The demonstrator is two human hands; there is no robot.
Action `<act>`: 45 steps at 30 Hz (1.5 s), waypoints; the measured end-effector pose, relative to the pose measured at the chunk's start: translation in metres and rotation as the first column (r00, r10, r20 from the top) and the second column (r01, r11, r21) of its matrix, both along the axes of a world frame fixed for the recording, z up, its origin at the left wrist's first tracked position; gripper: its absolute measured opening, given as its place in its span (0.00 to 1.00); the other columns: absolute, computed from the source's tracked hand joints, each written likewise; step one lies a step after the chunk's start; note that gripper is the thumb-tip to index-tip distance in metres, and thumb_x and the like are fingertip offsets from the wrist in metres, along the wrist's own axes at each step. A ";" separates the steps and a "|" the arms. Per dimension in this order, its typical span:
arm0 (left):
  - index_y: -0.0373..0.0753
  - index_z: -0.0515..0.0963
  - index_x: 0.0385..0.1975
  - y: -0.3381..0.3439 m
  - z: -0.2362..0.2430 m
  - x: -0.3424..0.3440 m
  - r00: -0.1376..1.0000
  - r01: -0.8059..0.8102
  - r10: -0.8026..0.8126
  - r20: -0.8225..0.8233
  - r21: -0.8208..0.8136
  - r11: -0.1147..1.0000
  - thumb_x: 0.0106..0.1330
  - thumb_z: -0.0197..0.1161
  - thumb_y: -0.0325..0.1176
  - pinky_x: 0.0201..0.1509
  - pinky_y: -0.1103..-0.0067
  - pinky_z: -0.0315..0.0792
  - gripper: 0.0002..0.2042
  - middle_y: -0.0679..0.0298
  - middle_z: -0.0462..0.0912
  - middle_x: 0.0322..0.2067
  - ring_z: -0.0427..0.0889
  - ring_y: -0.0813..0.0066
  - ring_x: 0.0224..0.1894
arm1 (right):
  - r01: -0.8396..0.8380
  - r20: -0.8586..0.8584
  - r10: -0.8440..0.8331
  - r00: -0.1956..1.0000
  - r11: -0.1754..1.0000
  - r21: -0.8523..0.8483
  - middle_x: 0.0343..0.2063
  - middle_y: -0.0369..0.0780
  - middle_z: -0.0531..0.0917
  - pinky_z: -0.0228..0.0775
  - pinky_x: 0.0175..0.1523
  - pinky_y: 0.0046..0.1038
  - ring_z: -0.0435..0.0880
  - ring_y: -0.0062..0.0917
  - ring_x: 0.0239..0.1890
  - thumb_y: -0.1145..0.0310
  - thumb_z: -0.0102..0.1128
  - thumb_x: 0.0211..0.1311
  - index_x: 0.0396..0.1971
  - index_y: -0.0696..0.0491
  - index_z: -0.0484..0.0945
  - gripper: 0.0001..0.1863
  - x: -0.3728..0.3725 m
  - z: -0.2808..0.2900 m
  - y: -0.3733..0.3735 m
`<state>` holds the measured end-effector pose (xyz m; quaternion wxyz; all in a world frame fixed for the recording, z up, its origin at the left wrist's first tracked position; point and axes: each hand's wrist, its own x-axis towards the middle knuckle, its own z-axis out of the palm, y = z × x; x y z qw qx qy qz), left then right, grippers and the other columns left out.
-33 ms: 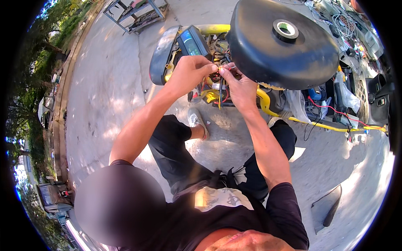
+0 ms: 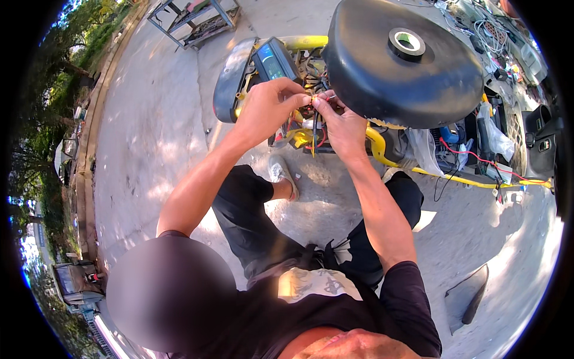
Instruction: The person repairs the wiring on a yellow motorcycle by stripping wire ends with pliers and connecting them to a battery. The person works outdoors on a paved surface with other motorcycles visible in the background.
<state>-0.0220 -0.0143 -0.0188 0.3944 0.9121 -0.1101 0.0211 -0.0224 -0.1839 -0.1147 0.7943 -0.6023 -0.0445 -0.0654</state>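
Observation:
My left hand [image 2: 269, 107] and my right hand [image 2: 348, 128] meet over the open wiring of a yellow-framed vehicle [image 2: 378, 143]. Both pinch a thin red-orange wire [image 2: 314, 100] between thumb and fingers, the fingertips almost touching. How its ends are joined is too small to tell. A bundle of dark wires [image 2: 315, 75] lies just beyond my fingers, and more wires hang below them. A black padded seat [image 2: 371, 72] rises beside my right hand, with a roll of black tape [image 2: 409, 57] lying on top. Past my left hand sits a dark box with a lit display [image 2: 270, 62].
Cables and parts [image 2: 493, 36] are heaped at the far right, above a yellow rail [image 2: 466, 178] and a loose red wire [image 2: 469, 152]. A metal trolley [image 2: 200, 33] stands at the far left. A dark flat piece [image 2: 472, 302] lies on the concrete to the right.

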 end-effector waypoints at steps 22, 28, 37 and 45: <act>0.29 0.84 0.34 0.004 0.001 0.011 0.765 -0.339 -0.097 -0.637 -0.526 0.780 0.74 0.66 0.33 0.25 0.81 0.53 0.11 0.75 0.71 0.22 0.59 0.86 0.21 | 0.040 0.046 -0.046 0.998 0.991 0.128 0.39 0.36 0.88 0.80 0.52 0.24 0.85 0.18 0.42 0.78 0.73 0.68 0.44 0.58 0.83 0.08 -0.001 -0.002 0.007; 0.41 0.87 0.46 -0.008 0.001 -0.018 0.934 -0.115 0.004 0.356 0.291 0.950 0.70 0.74 0.41 0.29 0.73 0.74 0.12 0.66 0.84 0.28 0.82 0.73 0.25 | 0.033 0.004 -0.034 0.999 0.991 0.129 0.39 0.36 0.88 0.80 0.52 0.24 0.85 0.17 0.41 0.78 0.73 0.69 0.43 0.57 0.84 0.07 -0.002 0.003 0.004; 0.41 0.86 0.40 -0.009 -0.013 -0.015 0.733 -0.148 -0.325 0.598 0.606 0.782 0.69 0.71 0.36 0.29 0.69 0.78 0.07 0.67 0.84 0.33 0.88 0.62 0.29 | 0.018 -0.013 -0.017 1.000 0.990 0.141 0.38 0.36 0.88 0.82 0.52 0.23 0.85 0.17 0.41 0.78 0.74 0.68 0.43 0.58 0.85 0.07 0.000 0.003 0.004; 0.32 0.86 0.37 -0.016 -0.017 -0.005 0.993 -0.089 0.094 0.069 -0.075 0.993 0.72 0.69 0.32 0.26 0.78 0.65 0.08 0.69 0.78 0.22 0.75 0.80 0.21 | 0.004 0.013 -0.006 1.000 0.989 0.148 0.39 0.36 0.89 0.82 0.54 0.24 0.86 0.18 0.42 0.79 0.74 0.68 0.44 0.58 0.85 0.08 -0.001 0.005 0.002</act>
